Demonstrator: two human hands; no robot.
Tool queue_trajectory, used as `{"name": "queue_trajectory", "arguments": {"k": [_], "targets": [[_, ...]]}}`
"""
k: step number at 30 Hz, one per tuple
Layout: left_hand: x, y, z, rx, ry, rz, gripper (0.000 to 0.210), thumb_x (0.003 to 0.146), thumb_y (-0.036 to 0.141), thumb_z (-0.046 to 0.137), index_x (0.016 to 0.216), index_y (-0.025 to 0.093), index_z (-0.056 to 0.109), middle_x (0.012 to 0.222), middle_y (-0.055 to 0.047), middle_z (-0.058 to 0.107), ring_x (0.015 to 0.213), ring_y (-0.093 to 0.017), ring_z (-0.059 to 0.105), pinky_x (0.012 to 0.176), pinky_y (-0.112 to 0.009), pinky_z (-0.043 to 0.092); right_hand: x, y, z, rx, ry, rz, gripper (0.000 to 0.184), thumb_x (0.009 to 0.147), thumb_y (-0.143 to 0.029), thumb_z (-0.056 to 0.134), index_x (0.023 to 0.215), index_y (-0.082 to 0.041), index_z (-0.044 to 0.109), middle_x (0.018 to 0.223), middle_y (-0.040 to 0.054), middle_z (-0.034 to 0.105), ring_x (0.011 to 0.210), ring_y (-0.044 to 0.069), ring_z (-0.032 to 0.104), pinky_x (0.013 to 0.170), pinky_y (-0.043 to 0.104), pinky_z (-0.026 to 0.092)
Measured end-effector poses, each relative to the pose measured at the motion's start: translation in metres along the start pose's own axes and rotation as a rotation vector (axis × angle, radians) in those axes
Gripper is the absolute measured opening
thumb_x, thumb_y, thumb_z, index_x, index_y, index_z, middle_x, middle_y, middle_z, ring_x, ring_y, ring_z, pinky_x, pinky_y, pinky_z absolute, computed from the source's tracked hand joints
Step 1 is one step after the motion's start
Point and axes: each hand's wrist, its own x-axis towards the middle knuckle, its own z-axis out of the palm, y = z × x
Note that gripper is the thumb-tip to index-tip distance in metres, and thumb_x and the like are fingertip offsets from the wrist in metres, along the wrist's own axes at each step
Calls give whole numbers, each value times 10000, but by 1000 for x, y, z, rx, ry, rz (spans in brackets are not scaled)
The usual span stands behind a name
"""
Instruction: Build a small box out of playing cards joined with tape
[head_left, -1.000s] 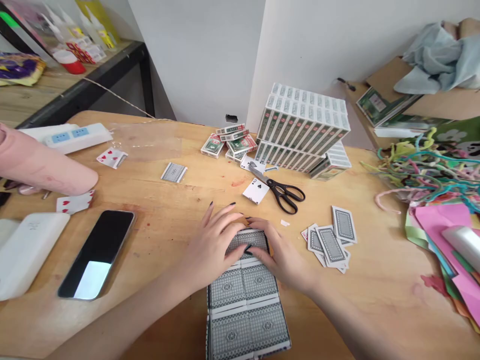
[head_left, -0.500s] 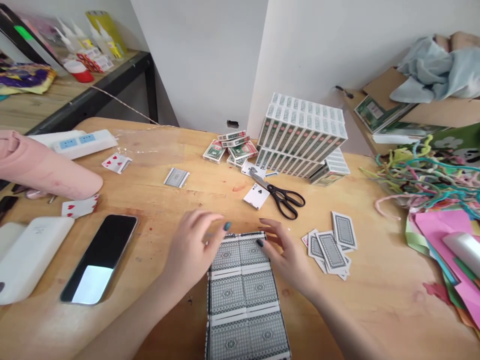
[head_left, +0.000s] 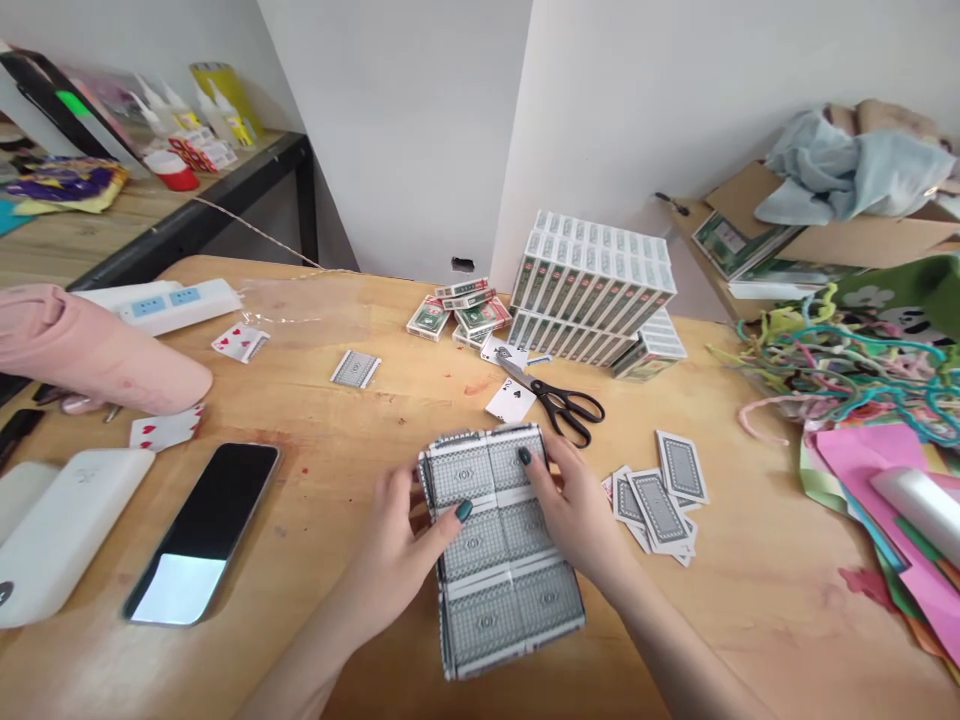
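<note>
A block covered in grey-backed playing cards point(head_left: 499, 590) is between my hands, slightly tilted, its card backs facing up in two columns. My left hand point(head_left: 409, 545) grips its left side, thumb on top and fingers partly hidden behind the edge. On the upper right side, my right hand point(head_left: 574, 500) holds it with the thumb on the top face. Beyond the block lie black-handled scissors point(head_left: 562, 400), their blades across loose cards, among them a two of spades point(head_left: 511, 401). To the right is a loose pile of face-down cards point(head_left: 660, 508).
Stacked card boxes point(head_left: 592, 280) stand at the back, beside several loose card packs point(head_left: 480, 312). A phone point(head_left: 202, 535), a white power bank point(head_left: 79, 530) and a pink roll point(head_left: 112, 350) lie left. Tangled colourful yarn point(head_left: 847, 370) and pink paper point(head_left: 862, 465) are right.
Both hands have closed on the sides of the card-covered block. It has turned slightly and moved up in the view, showing its near edge.
</note>
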Motion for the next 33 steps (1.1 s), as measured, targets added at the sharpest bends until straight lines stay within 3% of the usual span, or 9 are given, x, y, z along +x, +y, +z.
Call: {"name": "queue_trajectory", "arguments": {"k": [3, 6, 10, 13, 16, 21, 26, 33], "targets": [[7, 15, 2, -126, 156, 230, 744, 763, 397, 682, 1360, 244, 265, 1318, -147, 503, 1111, -268, 608, 876, -413, 552, 8, -15, -7, 199, 86, -234, 346, 933, -300, 444, 1270, -241, 490, 1327, 91, 531, 1237, 222, 497, 1014, 402, 452], [15, 26, 1, -23, 261, 490, 858, 695, 299, 750, 1401, 262, 263, 1316, -124, 505, 1111, -263, 604, 874, -378, 554, 9, -25, -14, 309, 124, -421, 376, 935, -245, 462, 1307, -301, 462, 1336, 50, 536, 1244, 200, 504, 1052, 405, 432], [25, 15, 8, 21, 295, 744, 632, 704, 182, 712, 1255, 231, 406, 1125, -93, 573, 968, -217, 642, 761, -321, 565, 5, -28, -20, 304, 195, -451, 379, 922, -208, 482, 1286, -311, 496, 1284, 47, 565, 1200, 198, 539, 1011, 407, 479], [31, 1, 15, 63, 301, 863, 642, 677, 159, 711, 1228, 212, 384, 978, -55, 561, 796, -174, 624, 657, -296, 540, -1, -34, -26, 146, 295, -468, 371, 864, -202, 561, 1229, -268, 552, 1201, 70, 579, 1111, 214, 575, 933, 409, 524], [34, -2, 17, 167, 325, 1001, 631, 642, 169, 714, 1192, 197, 404, 904, -34, 534, 736, -168, 576, 610, -290, 497, -8, -49, -36, -122, 420, -453, 317, 791, -239, 651, 1107, -229, 629, 1067, 78, 594, 960, 217, 601, 830, 405, 541], [35, 6, 17, 304, 317, 1148, 515, 664, 149, 641, 1140, 171, 446, 855, -39, 519, 727, -182, 526, 605, -314, 459, -16, -72, -48, -400, 405, -318, 319, 728, -304, 710, 1031, -222, 652, 994, 62, 642, 873, 227, 608, 745, 399, 543], [36, 6, 17, 368, 307, 1252, 484, 669, 124, 622, 1116, 179, 446, 824, -30, 510, 697, -177, 502, 606, -333, 450, -16, -82, -49, -491, 333, -208, 331, 713, -319, 723, 1003, -183, 643, 990, 74, 653, 885, 241, 621, 761, 398, 532], [36, 11, 16, 544, 317, 1321, 332, 719, 143, 571, 1030, 196, 466, 777, -41, 555, 672, -192, 508, 627, -362, 438, -11, -83, -49, -458, 231, -113, 355, 684, -295, 713, 991, -154, 604, 989, 91, 657, 904, 246, 624, 802, 413, 516]]}}
